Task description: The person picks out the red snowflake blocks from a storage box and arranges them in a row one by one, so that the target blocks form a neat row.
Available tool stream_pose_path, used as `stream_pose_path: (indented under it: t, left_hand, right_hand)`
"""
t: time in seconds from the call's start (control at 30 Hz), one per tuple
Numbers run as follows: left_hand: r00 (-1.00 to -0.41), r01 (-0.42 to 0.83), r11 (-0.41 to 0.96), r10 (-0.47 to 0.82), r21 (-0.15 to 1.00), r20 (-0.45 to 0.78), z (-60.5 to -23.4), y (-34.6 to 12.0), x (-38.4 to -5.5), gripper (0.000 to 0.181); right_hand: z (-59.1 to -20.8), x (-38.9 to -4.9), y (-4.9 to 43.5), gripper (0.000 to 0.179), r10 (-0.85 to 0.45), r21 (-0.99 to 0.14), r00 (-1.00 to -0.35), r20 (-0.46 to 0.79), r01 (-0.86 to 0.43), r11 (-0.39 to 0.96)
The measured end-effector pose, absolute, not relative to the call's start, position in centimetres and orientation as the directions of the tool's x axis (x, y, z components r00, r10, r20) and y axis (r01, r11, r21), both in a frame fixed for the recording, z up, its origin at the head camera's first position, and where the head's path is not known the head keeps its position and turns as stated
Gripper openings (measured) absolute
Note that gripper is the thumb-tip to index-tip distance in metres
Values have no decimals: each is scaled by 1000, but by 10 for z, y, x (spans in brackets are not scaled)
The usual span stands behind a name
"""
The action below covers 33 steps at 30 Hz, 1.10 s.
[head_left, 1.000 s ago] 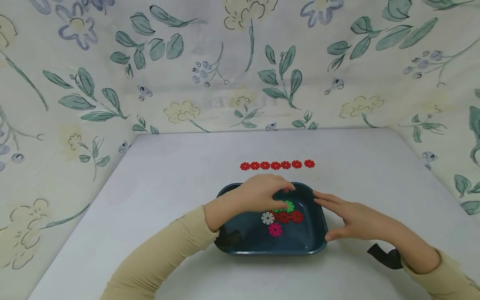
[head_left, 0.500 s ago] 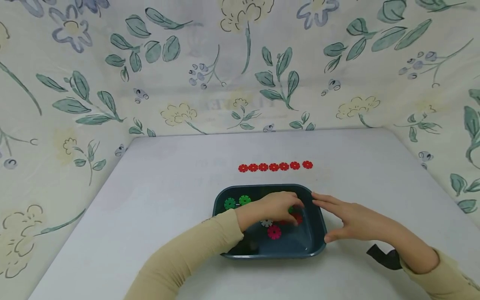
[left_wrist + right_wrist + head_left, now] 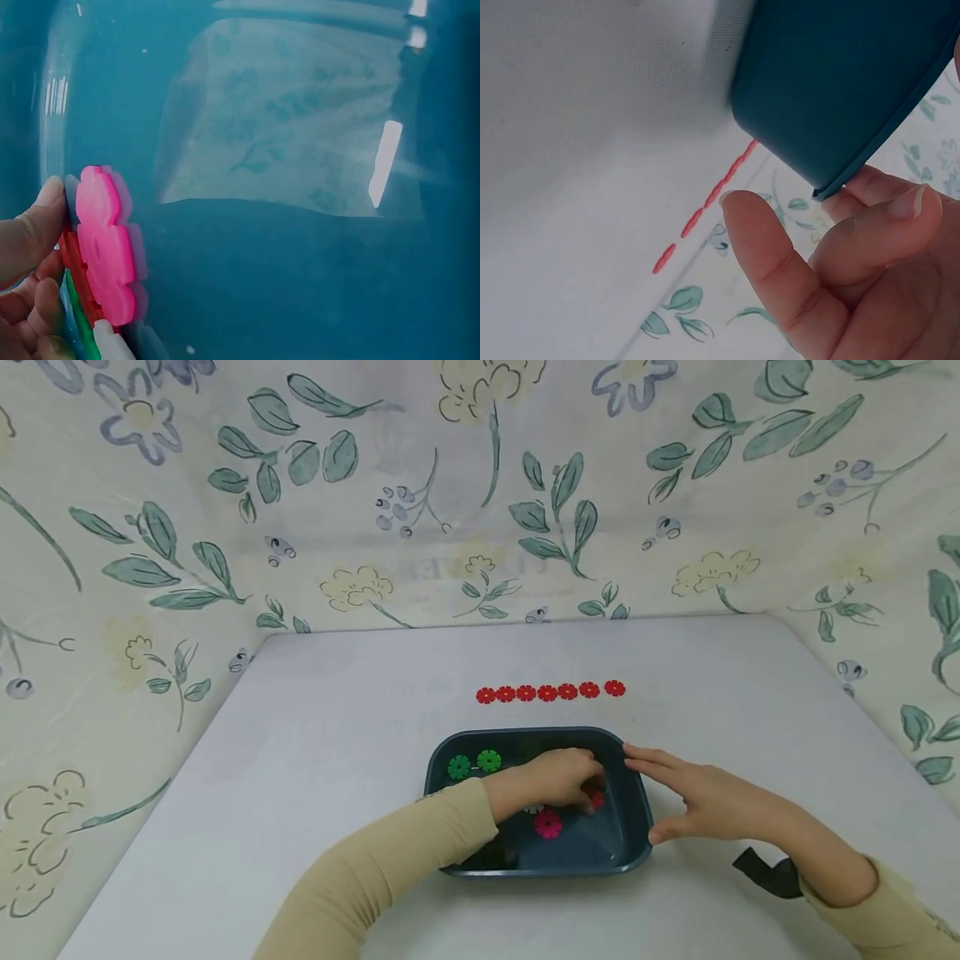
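A dark blue tray [image 3: 555, 872] lies on the table with flower-shaped plastic discs inside. My left hand [image 3: 564, 775] reaches into it, fingers curled, and its thumb and fingertips pinch at a red flower disc [image 3: 597, 799]. In the left wrist view the red disc [image 3: 84, 279] stands beside a pink flower disc [image 3: 105, 247]; part of a green disc [image 3: 79, 319] and a white disc [image 3: 111, 341] show below. My right hand [image 3: 701, 797] rests its extended fingertips and thumb against the tray's right rim. My left hand hides some discs.
Behind the tray, several red flower discs [image 3: 527, 693] form a row on the white table [image 3: 360, 710]. Two green discs [image 3: 474, 764] lie at the tray's back left. A floral cloth [image 3: 450, 527] hangs behind; a black strap [image 3: 768, 872] is at my right wrist.
My left hand has moved down and right into the tray, onto the red discs, uncovering green discs at the back left. My right hand has stayed at the rim.
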State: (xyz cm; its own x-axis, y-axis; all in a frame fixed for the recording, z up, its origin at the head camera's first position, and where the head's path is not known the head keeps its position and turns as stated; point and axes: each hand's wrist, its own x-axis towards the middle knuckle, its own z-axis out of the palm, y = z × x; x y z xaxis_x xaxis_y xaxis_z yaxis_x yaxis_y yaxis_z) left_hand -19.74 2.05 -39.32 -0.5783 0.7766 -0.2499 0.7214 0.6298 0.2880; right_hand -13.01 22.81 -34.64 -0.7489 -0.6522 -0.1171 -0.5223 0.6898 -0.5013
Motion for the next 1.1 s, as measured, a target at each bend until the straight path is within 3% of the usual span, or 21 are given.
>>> stream_pose_path:
  t: [0.47,0.8,1.1]
  left_hand:
    - [-593,667,652,758,361,-272,-392,16,-199,31]
    - [-623,584,635,750,505,-222,-388,8,-204,18]
    - [-632,337,571,727,748,-270,-365,2,-212,19]
  right_hand:
    - [-345,-131,228,93,-632,-502,-759,-158,-490,713]
    - [-344,-131,226,93,-633,-482,-759,-151,-503,718]
    - [-342,-131,226,93,-623,-496,-764,-169,-481,723]
